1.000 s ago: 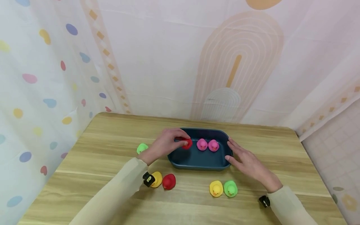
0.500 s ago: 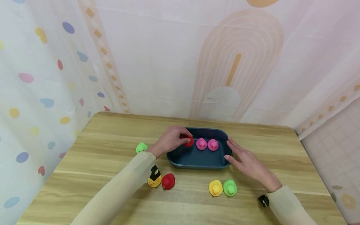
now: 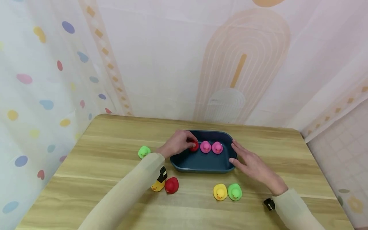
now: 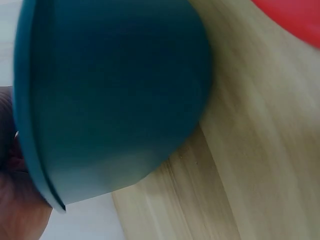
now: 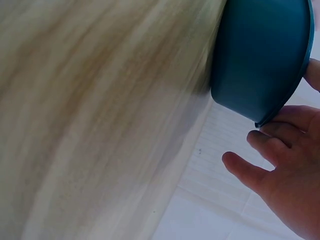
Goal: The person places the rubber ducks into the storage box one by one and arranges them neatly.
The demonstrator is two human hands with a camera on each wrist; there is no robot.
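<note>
In the head view my left hand (image 3: 179, 142) pinches a red rubber duck (image 3: 195, 147) low inside the dark blue tray (image 3: 201, 168), left of two pink rubber ducks (image 3: 205, 147) that sit side by side. The fingers hide part of the red duck. My right hand (image 3: 253, 164) lies along the tray's right end, fingers extended and touching the rim. From the right wrist view, that hand (image 5: 285, 155) shows spread fingers at the tray's edge (image 5: 262, 60). The left wrist view is mostly filled by the tray's outer wall (image 4: 115, 100), with the left hand (image 4: 20, 200) partly behind the rim.
On the wooden table (image 3: 195, 214), in front of the tray, lie another red duck (image 3: 172, 185), a yellow duck (image 3: 220, 192) and a green duck (image 3: 234, 192). A second yellow duck (image 3: 157, 186) is partly covered by the left wrist camera. Another green duck (image 3: 144, 152) sits left of the tray.
My left hand has moved slightly right with the red duck, bringing it closer to the pink ducks. The right hand has stayed at the tray's end.
</note>
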